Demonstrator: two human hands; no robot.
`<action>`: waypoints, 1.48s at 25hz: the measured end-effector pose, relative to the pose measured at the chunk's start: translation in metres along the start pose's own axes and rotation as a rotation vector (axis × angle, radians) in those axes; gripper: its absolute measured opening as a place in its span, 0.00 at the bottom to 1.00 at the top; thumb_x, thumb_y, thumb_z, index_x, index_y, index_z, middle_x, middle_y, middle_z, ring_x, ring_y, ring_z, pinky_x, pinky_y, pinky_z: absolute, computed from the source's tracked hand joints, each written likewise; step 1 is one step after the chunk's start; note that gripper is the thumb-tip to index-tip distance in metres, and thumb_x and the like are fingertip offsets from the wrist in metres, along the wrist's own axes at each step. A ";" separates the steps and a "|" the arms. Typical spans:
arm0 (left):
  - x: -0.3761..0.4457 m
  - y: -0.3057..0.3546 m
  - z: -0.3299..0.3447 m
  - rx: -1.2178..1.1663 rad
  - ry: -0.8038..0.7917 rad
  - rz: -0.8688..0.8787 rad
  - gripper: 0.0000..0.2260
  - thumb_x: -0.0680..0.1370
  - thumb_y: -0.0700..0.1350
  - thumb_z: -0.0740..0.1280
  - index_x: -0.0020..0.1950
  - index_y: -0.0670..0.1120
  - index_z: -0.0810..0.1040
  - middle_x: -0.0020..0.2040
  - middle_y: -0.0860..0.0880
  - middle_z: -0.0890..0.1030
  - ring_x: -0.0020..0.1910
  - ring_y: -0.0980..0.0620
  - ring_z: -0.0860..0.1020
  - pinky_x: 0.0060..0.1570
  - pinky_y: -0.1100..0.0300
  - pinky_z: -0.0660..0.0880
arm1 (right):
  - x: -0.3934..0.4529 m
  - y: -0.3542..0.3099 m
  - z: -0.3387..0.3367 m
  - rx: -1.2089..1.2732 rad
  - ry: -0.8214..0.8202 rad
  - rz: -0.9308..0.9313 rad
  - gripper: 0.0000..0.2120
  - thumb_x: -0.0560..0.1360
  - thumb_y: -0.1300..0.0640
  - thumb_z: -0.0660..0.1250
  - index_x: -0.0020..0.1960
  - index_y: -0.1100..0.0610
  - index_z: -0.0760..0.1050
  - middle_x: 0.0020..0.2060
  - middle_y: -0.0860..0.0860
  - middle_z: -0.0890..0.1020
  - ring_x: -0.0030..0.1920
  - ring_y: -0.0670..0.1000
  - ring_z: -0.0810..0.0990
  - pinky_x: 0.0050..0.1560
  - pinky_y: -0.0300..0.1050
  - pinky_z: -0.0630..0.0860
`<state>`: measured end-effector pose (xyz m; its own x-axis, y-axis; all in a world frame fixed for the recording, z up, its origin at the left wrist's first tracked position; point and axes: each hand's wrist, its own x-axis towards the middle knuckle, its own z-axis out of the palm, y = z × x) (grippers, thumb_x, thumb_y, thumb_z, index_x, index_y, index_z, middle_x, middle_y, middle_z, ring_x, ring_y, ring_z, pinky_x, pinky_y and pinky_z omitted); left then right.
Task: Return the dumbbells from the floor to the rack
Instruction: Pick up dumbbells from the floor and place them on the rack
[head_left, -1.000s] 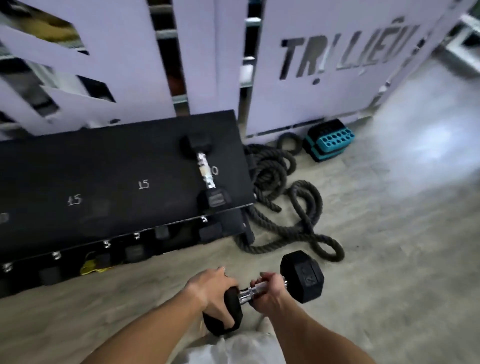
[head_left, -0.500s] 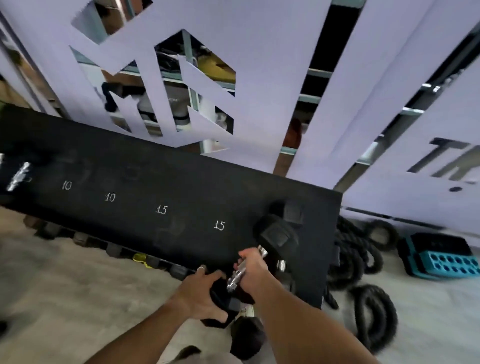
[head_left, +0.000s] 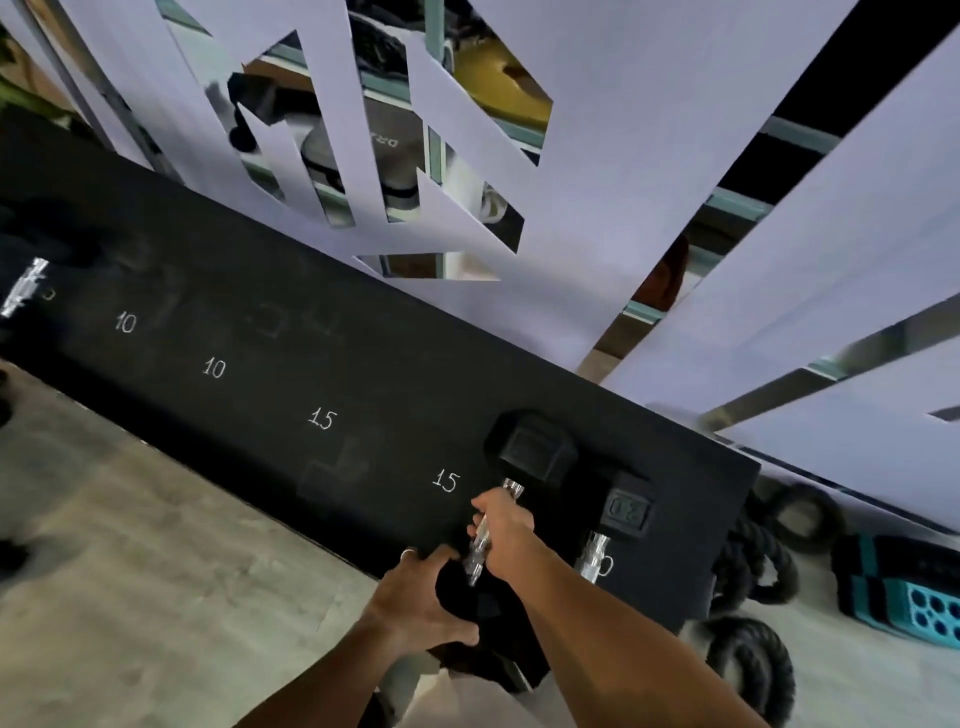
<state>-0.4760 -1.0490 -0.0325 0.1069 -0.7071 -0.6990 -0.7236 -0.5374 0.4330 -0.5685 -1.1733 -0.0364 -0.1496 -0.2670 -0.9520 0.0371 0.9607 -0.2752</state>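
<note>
Head view: a black rubber hex-head dumbbell with a chrome knurled handle (head_left: 535, 457) is held over the right part of a long black flat-topped rack (head_left: 260, 374). Its far head sits at or just above the rack's top, though contact cannot be told, and its near head hangs over the rack's front edge. The right hand (head_left: 501, 535) has its fingers curled round the chrome handle. The left hand (head_left: 421, 608) cups the near black head from the left and below, fingers wrapped over it, a ring on one finger. Both forearms reach up from the lower edge of the frame.

Just to the right, a second black hex dumbbell marked 20 (head_left: 626, 512) lies on the rack top, close beside the held one, its chrome grip pointing toward the front edge. Chalk numbers 10, 10, 15 and 15 run along the rack surface. At the far left end, a chrome handle of another dumbbell (head_left: 23, 288) shows, blurred.

A pale grey concrete floor (head_left: 156, 571) lies in front of the rack. A thick black coiled battle rope (head_left: 758, 660) rests on the floor to the right of the rack, and beyond it a teal and black perforated block (head_left: 914, 603). Behind the rack stands a pale lilac panel wall with cut-out openings (head_left: 649, 156).
</note>
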 end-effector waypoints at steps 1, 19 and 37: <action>0.004 -0.001 0.000 0.010 0.006 -0.014 0.41 0.52 0.68 0.73 0.64 0.65 0.66 0.53 0.54 0.68 0.51 0.52 0.75 0.51 0.60 0.78 | 0.003 -0.003 0.001 0.014 -0.001 0.019 0.03 0.70 0.65 0.69 0.42 0.61 0.75 0.27 0.54 0.76 0.27 0.51 0.74 0.29 0.42 0.72; 0.042 -0.014 0.002 0.049 -0.174 -0.040 0.39 0.63 0.65 0.75 0.71 0.59 0.65 0.64 0.49 0.70 0.62 0.48 0.75 0.59 0.55 0.76 | 0.037 0.010 0.009 -0.191 0.089 -0.088 0.14 0.73 0.56 0.69 0.56 0.61 0.77 0.44 0.56 0.82 0.43 0.55 0.82 0.42 0.45 0.76; -0.278 -0.311 0.058 -0.801 0.341 -0.668 0.12 0.78 0.56 0.67 0.59 0.55 0.78 0.46 0.53 0.81 0.50 0.52 0.82 0.54 0.59 0.78 | -0.167 0.293 0.223 -1.985 -0.542 -0.736 0.11 0.74 0.54 0.60 0.35 0.56 0.75 0.28 0.51 0.80 0.22 0.47 0.77 0.22 0.34 0.71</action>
<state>-0.3202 -0.6593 -0.0058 0.5848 -0.1862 -0.7895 0.1900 -0.9148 0.3565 -0.3122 -0.8640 0.0122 0.5711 -0.1689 -0.8033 -0.7154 -0.5822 -0.3862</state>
